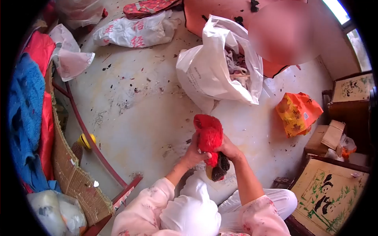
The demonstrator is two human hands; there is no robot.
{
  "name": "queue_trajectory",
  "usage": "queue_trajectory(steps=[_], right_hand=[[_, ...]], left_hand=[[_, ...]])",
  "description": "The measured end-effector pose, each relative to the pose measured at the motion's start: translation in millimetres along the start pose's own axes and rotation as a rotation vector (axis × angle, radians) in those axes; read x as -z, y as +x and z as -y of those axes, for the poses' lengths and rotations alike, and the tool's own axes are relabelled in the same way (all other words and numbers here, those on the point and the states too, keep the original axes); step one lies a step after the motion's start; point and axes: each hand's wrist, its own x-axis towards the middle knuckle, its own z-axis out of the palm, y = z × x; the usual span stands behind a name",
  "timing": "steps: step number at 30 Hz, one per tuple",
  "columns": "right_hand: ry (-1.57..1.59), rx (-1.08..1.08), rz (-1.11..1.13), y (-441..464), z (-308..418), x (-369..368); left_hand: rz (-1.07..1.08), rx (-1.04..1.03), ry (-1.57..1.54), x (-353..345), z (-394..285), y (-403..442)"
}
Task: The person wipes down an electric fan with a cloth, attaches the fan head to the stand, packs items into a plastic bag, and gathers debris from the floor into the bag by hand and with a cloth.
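Note:
A red fluffy item (209,135), rounded and soft, is held upright in front of my knees. It has a folded or open end at its top left; its exact kind I cannot make out. My left hand (193,154) grips its lower left side, thumb across the front. From the right, my right hand (229,148) closes round it, with the fingers partly hidden behind. Just below the hands shows a dark brown and tan piece (219,168); whether it is joined to the red item I cannot tell.
Ahead stands an open white plastic bag (201,74) with cloth scraps inside. An orange bag (299,114) lies on the floor to the right, near panda-painted stools (328,192). At left are a cardboard box edge (80,185), a red bar (88,131) and a blue cloth (25,114).

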Motion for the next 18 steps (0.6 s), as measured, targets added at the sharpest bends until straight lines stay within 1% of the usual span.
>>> queue_trajectory(steps=[1,4,5,6,8,9,11,12,13,14,15,16,17,18], right_hand=[[0.060,-0.035,0.017,5,-4,-6],[0.505,-0.271,-0.080,10,-7,-27],[0.469,-0.369,-0.072,14,-21,-34],[0.385,-0.274,-0.067,17,-30,-44],[0.353,-0.203,0.063,11,-19,-52],[0.239,-0.139,0.017,10,-28,-52],[0.170,-0.232,-0.215,-6,-34,-25],[0.133,-0.271,-0.328,-14,-37,-7],[0.087,-0.297,-0.599,-29,-61,11],[0.040,-0.322,-0.868,-56,-104,29],[-0.537,-0.352,-1.079,-89,-153,48],[-0.684,-0.548,-1.251,-120,-173,44],[-1.434,-0.819,-0.540,-160,-226,62],[-1.239,-0.794,-0.879,-178,-260,44]], left_hand=[[-0.014,0.044,-0.225,-11,-20,0],[-0.055,0.042,0.130,-7,-21,-10],[-0.155,0.029,0.354,-7,-21,-16],[-0.219,0.097,0.381,-2,-22,-19],[-0.318,0.236,0.425,17,-23,-27],[-0.371,0.184,0.439,30,-25,-36],[-0.482,0.081,0.464,65,-33,-57],[-0.602,0.149,0.508,88,-37,-65],[-0.719,0.221,0.541,111,-42,-72],[-0.771,0.134,0.614,144,-25,-86],[-0.847,0.101,0.851,176,-5,-100],[-0.919,0.061,1.092,195,8,-108],[-0.973,0.241,1.151,185,17,-105],[-1.004,0.432,1.207,175,25,-103]])
